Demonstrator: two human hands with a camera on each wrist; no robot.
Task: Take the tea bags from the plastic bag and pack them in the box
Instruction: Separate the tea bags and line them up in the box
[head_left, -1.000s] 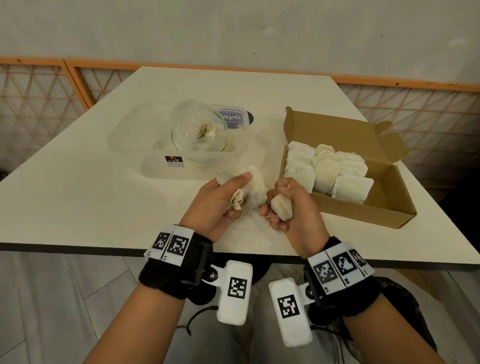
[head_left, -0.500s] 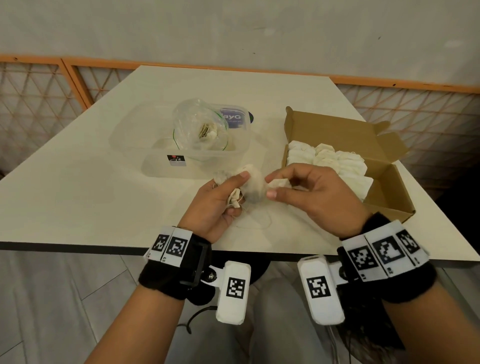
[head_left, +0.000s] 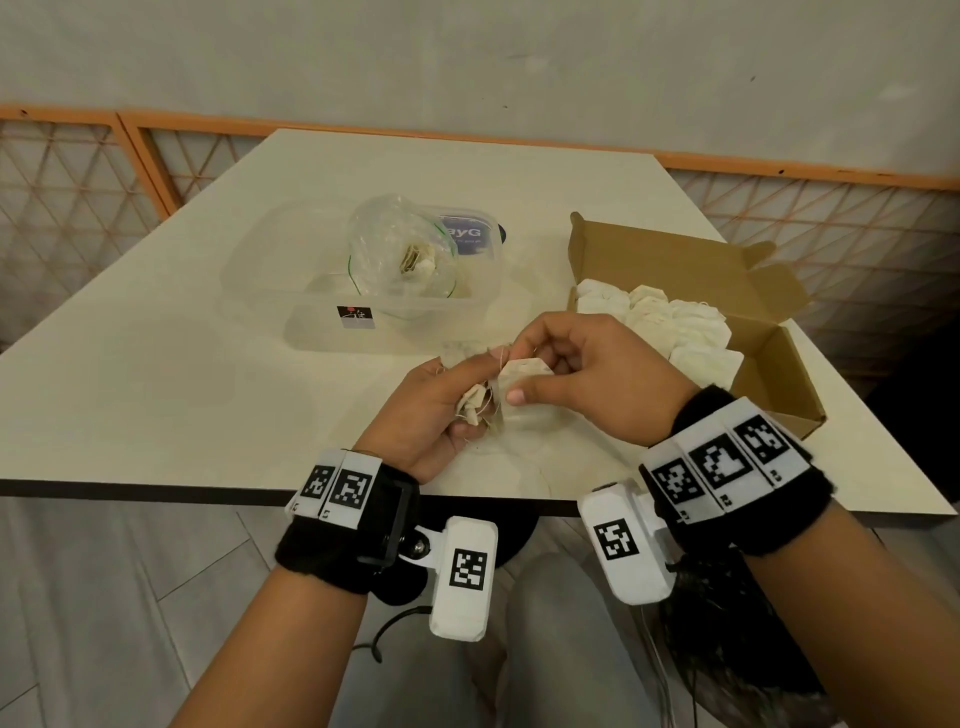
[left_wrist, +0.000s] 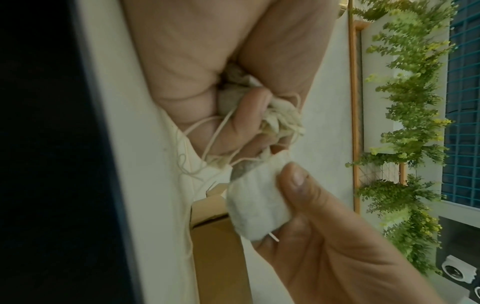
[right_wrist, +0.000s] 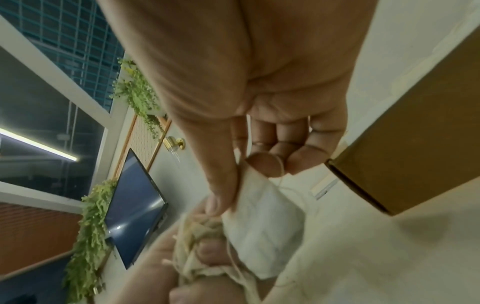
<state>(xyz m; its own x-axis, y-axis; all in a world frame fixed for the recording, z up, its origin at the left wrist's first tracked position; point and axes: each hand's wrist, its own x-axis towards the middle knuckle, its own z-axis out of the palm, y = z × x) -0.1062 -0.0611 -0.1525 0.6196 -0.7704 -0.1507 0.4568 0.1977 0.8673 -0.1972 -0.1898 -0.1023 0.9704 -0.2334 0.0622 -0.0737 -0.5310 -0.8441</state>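
Over the table's near edge my left hand (head_left: 457, 400) grips a bunch of white tea bags (head_left: 475, 408) with tangled strings (left_wrist: 215, 133). My right hand (head_left: 535, 369) pinches one tea bag (head_left: 524, 374) of that bunch between thumb and fingers; the same tea bag (left_wrist: 257, 203) (right_wrist: 262, 222) shows in both wrist views. The brown cardboard box (head_left: 779, 379) lies open at the right, with several tea bags (head_left: 675, 322) packed in it. The clear plastic bag (head_left: 405, 254) holds a few more tea bags and sits in a plastic tub.
A clear plastic tub (head_left: 260, 291) with a blue label stands left of centre on the white table (head_left: 156, 389). The box's lid flap (head_left: 665, 260) stands up behind it. An orange lattice railing (head_left: 67, 176) surrounds the table.
My right hand went to the box with a tea bag, came back without it and now pinches another tea bag in the left hand's bunch. The left hand stayed put.
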